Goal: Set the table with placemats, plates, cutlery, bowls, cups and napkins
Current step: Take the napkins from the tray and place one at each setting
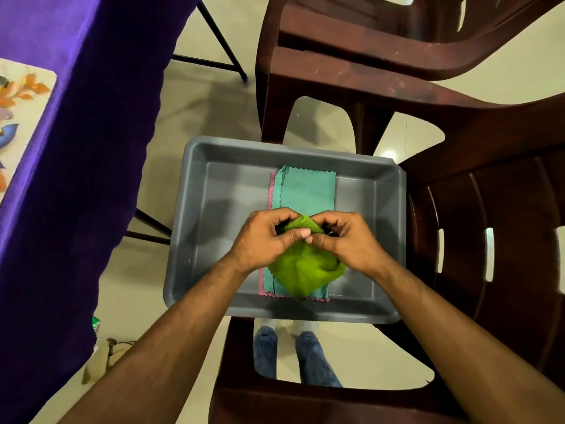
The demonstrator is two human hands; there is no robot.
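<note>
A: Napkin status? Green napkin [302, 270] sits above the grey tub [195, 240], at about 6 o'clock of the tub's middle, bunched and partly covering the teal napkin [305, 191] that lies flat on the tub floor. Pink napkin [269, 191] is under the teal one, only its edge showing.

B: Hands?

A: Left hand [263, 240] and right hand [345, 243] meet at the cloth's top edge. Fingers [276, 217] on both are curled narrow, pinching green fabric; thumbs nearly touch. Rest of the cloth hangs loose below the wrists.

B: Step, by my read: tidy or fold it before it goes to the table [76, 117], which is at 9 o'clock from the tub. Floral placemat [21, 111] is already on it, far left.

A: Agreed. To do it well: spread the pinch points apart along the edge so the cloth drops flat, then fold. Lift clear of the tub first so the teal one doesn't drag.

B: Watch the brown chair [397, 71] arm at 3 o'clock when swinging left; tub rests on the chair, could shift.

A: Noted. Cutlery, plates, bowls and cups not in view.
</note>
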